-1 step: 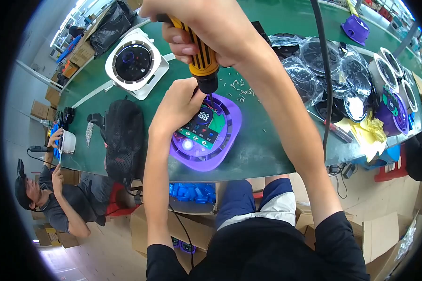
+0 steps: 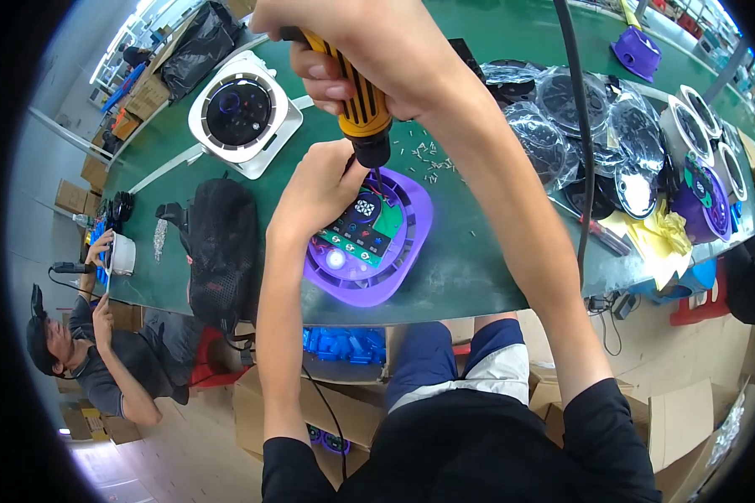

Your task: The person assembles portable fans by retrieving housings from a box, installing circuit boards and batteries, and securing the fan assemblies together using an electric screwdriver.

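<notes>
My right hand (image 2: 356, 59) is wrapped round a yellow and black electric screwdriver (image 2: 363, 113), held upright with its bit pointing down. The bit meets the upper part of a round-cornered purple plastic housing (image 2: 415, 226) on the bench. A green circuit board (image 2: 387, 221) with a lit display and a black panel of icons sits inside the housing. My left hand (image 2: 319, 189) is closed over the housing's upper left side, close to the bit; its fingertips are mostly hidden. Loose screws (image 2: 430, 159) are scattered beyond the housing.
A white appliance with a black round top (image 2: 237, 113) stands far left, a black mesh bag (image 2: 222, 251) nearer. Film-wrapped black discs (image 2: 570, 105), a red-handled screwdriver (image 2: 608, 238) and yellow cloth (image 2: 658, 243) lie right. A black cable (image 2: 585, 126) hangs down. A co-worker (image 2: 113, 352) sits left.
</notes>
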`<act>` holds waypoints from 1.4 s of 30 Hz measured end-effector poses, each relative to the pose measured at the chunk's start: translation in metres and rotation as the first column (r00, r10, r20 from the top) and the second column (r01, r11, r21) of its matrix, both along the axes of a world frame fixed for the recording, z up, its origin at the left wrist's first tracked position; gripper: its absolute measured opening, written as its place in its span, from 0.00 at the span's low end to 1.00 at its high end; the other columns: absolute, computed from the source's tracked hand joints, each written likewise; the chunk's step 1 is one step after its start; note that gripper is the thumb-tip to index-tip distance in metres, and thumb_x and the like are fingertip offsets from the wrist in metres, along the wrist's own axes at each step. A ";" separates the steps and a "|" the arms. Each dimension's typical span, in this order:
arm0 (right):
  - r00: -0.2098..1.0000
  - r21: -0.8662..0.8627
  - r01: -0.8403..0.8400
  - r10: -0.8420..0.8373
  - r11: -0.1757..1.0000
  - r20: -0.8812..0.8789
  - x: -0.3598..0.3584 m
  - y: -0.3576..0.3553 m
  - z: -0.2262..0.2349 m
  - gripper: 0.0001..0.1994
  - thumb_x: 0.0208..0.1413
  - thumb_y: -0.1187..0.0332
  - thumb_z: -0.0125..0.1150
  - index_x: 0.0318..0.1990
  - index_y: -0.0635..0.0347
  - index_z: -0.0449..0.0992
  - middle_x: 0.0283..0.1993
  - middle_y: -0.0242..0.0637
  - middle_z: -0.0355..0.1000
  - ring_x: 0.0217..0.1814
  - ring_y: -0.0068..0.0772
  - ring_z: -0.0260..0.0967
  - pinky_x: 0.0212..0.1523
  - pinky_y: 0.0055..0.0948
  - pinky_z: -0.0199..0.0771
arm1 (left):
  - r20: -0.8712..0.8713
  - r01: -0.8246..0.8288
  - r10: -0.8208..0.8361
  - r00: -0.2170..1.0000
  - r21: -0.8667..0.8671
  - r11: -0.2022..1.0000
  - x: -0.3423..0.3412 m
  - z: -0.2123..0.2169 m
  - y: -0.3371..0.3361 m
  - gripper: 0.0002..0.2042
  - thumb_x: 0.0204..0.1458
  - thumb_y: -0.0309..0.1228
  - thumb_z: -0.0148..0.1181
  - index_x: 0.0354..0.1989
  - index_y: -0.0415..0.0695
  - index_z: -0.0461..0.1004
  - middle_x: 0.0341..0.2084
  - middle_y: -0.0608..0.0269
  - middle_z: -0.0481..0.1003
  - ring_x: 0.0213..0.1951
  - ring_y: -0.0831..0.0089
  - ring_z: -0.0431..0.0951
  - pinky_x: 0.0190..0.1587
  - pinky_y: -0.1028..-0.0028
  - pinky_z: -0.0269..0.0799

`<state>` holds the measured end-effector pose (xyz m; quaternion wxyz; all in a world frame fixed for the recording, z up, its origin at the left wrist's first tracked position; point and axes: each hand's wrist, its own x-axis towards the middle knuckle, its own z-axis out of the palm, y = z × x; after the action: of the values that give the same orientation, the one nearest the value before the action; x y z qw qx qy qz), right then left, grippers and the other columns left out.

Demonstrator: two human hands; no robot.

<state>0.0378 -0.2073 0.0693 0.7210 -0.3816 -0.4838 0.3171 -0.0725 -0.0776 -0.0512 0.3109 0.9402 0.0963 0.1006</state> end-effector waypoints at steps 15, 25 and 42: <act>0.965 0.019 -0.008 0.002 1.000 0.262 -0.014 0.009 -0.014 0.18 0.48 0.59 0.72 0.24 0.68 0.78 0.17 0.34 0.72 0.16 0.20 0.69 0.19 0.21 0.71 | 0.181 0.047 -0.061 0.982 0.080 0.996 -0.005 -0.010 0.005 0.08 0.64 0.28 0.55 0.46 0.36 0.76 0.38 0.57 0.80 0.42 0.67 0.80 0.48 0.70 0.72; 0.961 0.094 0.102 -0.122 0.990 0.249 -0.017 0.008 -0.013 0.17 0.48 0.59 0.71 0.24 0.67 0.78 0.15 0.32 0.70 0.15 0.20 0.68 0.18 0.23 0.69 | 0.148 0.095 -0.097 0.984 0.024 0.995 -0.042 0.028 -0.025 0.11 0.50 0.27 0.66 0.40 0.34 0.80 0.37 0.49 0.77 0.43 0.55 0.79 0.49 0.65 0.73; 0.966 0.300 0.254 -0.259 0.919 -0.022 0.022 -0.024 0.011 0.14 0.56 0.61 0.66 0.36 0.62 0.71 0.22 0.28 0.69 0.15 0.18 0.65 0.16 0.19 0.72 | 0.215 0.000 -0.089 0.973 0.382 0.924 -0.021 0.039 -0.036 0.07 0.55 0.25 0.60 0.35 0.35 0.70 0.35 0.52 0.73 0.40 0.52 0.76 0.46 0.63 0.71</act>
<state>0.0602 -0.2309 0.0800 0.8014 -0.3304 -0.4788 0.1393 -0.0930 -0.1138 -0.0120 0.1344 0.9666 0.0173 0.2175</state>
